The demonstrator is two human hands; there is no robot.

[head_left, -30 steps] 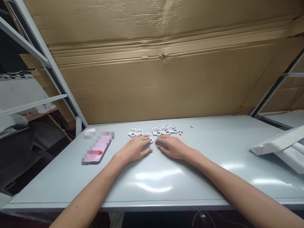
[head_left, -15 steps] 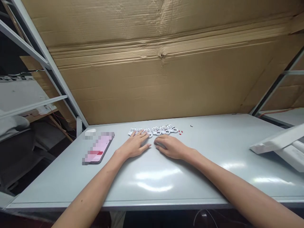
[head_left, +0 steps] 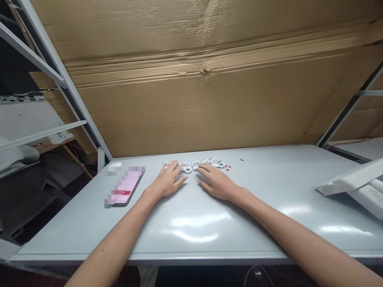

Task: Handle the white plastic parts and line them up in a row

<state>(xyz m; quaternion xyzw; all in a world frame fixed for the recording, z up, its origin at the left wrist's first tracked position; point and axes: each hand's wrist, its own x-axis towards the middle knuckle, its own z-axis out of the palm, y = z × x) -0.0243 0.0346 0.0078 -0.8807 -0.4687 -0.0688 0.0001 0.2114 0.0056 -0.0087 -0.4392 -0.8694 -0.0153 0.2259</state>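
Note:
Several small white plastic pieces with ring-shaped ends lie in a row toward the back of the table. My left hand [head_left: 168, 179] rests over the left part of the row, fingers spread, partly hiding the white pieces there; one white ringed piece [head_left: 187, 168] shows beside its fingers. On the right part of the row, my right hand [head_left: 218, 182] has its fingers stretched over the near edge of the pieces. Past it, another white ringed piece [head_left: 220, 164] is in sight. Small red bits [head_left: 228, 169] lie just right of the row.
A phone [head_left: 127, 186] lies on the left of the grey table [head_left: 197, 243], with a white object [head_left: 115, 166] behind it. White angled parts [head_left: 353, 179] stand at the right edge. A cardboard wall [head_left: 206, 107] closes the back. A tiny black piece [head_left: 242, 160] lies behind the red bits.
The fingers of my right hand have uncurled and reach forward onto the white pieces. My left hand has shifted slightly, covering more of the left pieces.

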